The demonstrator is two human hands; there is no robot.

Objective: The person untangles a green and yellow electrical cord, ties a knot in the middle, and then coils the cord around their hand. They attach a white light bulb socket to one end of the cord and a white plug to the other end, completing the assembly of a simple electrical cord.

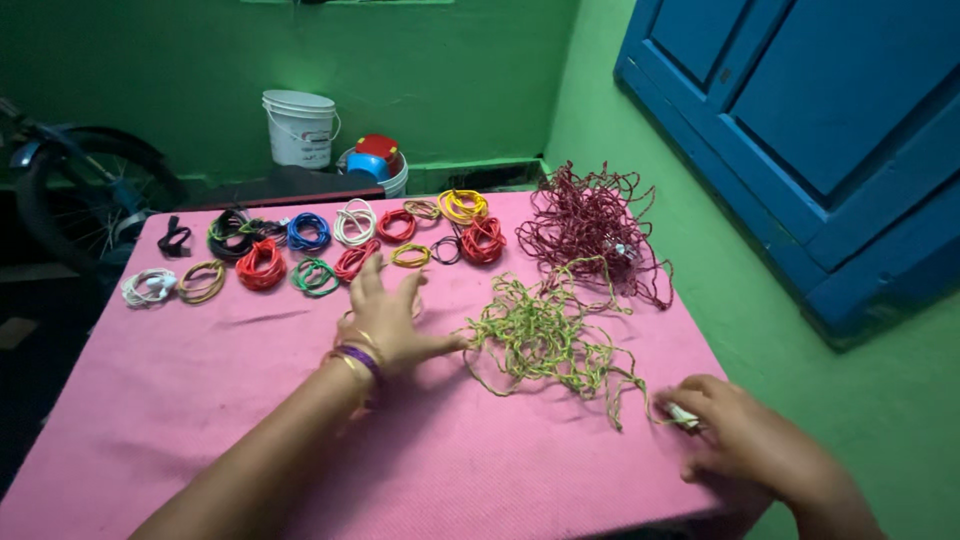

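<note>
Tangled yellow-green cord, end hidden in right hand

Home room, looks like a storage corner, I'm at a pink table. Behind the table: green painted walls, white plastic bucket, bicycle wheel at its far left. Blue wooden door to the table's right.

Dim, even light from above; soft shadows beneath both forearms on the table; left edge dark; slight wide-angle stretch; focus adequate.
</note>
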